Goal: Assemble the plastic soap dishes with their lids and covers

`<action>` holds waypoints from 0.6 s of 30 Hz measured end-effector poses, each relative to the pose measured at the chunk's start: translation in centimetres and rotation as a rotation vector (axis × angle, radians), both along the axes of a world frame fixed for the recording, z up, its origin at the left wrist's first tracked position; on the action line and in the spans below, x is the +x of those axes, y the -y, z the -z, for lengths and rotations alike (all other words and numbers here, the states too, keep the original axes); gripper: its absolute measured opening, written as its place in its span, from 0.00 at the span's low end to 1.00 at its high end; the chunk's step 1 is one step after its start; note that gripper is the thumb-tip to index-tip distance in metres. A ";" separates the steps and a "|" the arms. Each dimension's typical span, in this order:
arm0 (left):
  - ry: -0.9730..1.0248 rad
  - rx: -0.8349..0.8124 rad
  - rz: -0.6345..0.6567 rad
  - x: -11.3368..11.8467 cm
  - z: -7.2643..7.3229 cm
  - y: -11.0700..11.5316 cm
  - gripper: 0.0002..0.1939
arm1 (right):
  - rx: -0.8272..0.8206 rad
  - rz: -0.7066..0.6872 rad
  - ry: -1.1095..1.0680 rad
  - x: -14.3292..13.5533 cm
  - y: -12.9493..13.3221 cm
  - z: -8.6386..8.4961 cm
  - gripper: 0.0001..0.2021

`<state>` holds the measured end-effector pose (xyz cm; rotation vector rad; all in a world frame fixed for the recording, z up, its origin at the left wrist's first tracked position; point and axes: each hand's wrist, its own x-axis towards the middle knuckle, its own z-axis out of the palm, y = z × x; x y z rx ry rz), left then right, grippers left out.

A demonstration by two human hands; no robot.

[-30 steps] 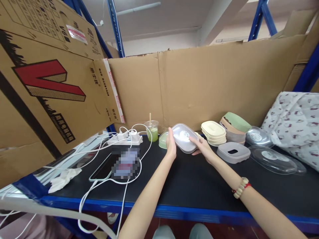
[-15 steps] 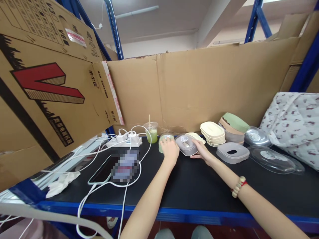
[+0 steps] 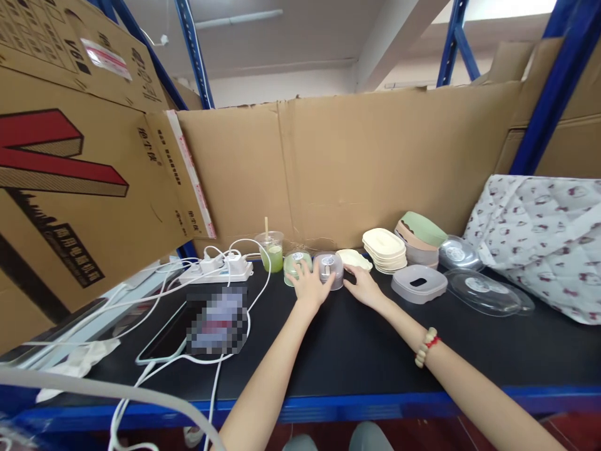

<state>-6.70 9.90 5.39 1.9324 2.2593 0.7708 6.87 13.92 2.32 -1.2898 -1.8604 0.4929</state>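
A green oval box with a clear lid (image 3: 292, 262) and a grey oval box with a clear lid (image 3: 334, 263) sit side by side near the cardboard back wall, each with a round label on top. My left hand (image 3: 310, 287) is open, its fingers spread over the front of the green box and its thumb against the grey one. To the right of the grey box is my right hand (image 3: 365, 288), fingers curved and apart, holding nothing; whether its tips touch the box I cannot tell. Behind it lies a cream scalloped tray (image 3: 355, 257).
Right of the hands stand stacked cream trays (image 3: 384, 243), stacked coloured shells (image 3: 422, 233), a slotted grey shell (image 3: 419, 285) and clear lids (image 3: 483, 291). Leftward are a green drink cup (image 3: 271, 254), a white power strip (image 3: 239, 271), looping cables and a phone (image 3: 164, 335).
The grey box now stands straight beside the green one. My left hand has spread from the green box toward the grey one, and my right hand has drawn back from the grey box's side.
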 end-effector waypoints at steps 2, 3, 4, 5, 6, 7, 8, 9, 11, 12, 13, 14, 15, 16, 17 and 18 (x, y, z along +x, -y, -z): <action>-0.071 -0.014 0.005 -0.1 0.2 -0.1 0.28 | 0.087 0.031 0.016 0.5 0.1 -0.9 0.20; -0.085 -0.003 0.002 -0.1 0.3 -0.2 0.28 | 0.162 0.064 0.024 0.8 0.2 -1.5 0.20; -0.093 0.013 -0.003 -0.1 0.4 -0.3 0.28 | 0.253 0.113 0.034 1.3 0.3 -2.2 0.20; -0.096 0.030 -0.009 -0.1 0.6 -0.4 0.28 | 0.348 0.179 0.045 2.0 0.3 -2.8 0.20; -0.095 0.045 -0.015 -0.1 0.8 -0.5 0.28 | 0.436 0.260 0.052 2.8 0.4 -3.5 0.20; -0.090 0.053 -0.020 -0.1 0.9 -0.6 0.28 | 0.500 0.350 0.054 3.8 0.4 -4.0 0.21; -0.081 0.059 -0.023 -0.1 1.0 -0.6 0.29 | 0.534 0.440 0.047 4.9 0.3 -4.4 0.22; -0.066 0.065 -0.026 -0.1 1.1 -0.7 0.30 | 0.554 0.526 0.027 6.1 0.2 -4.6 0.23; -0.021 0.088 -0.029 -0.1 1.2 -0.7 0.32 | 0.563 0.657 -0.016 8.5 -0.1 -4.8 0.25; 0.004 0.110 -0.024 0.0 1.2 -0.7 0.33 | 0.553 0.690 -0.034 9.6 -0.2 -4.7 0.26; 0.029 0.139 -0.010 0.0 1.2 -0.7 0.32 | 0.534 0.707 -0.045 10.5 -0.4 -4.6 0.28; 0.057 0.172 0.018 0.1 1.2 -0.7 0.31 | 0.509 0.704 -0.046 11.3 -0.6 -4.5 0.29; 0.091 0.209 0.062 0.3 1.2 -0.6 0.29 | 0.480 0.689 -0.037 11.9 -0.9 -4.3 0.29; 0.128 0.249 0.126 0.4 1.3 -0.6 0.27 | 0.451 0.665 -0.018 12.4 -1.1 -4.1 0.29; 0.163 0.292 0.201 0.6 1.5 -0.6 0.24 | 0.432 0.639 0.006 12.7 -1.4 -3.9 0.29; 0.190 0.332 0.280 0.8 1.7 -0.6 0.22 | 0.429 0.617 0.028 13.0 -1.7 -3.8 0.28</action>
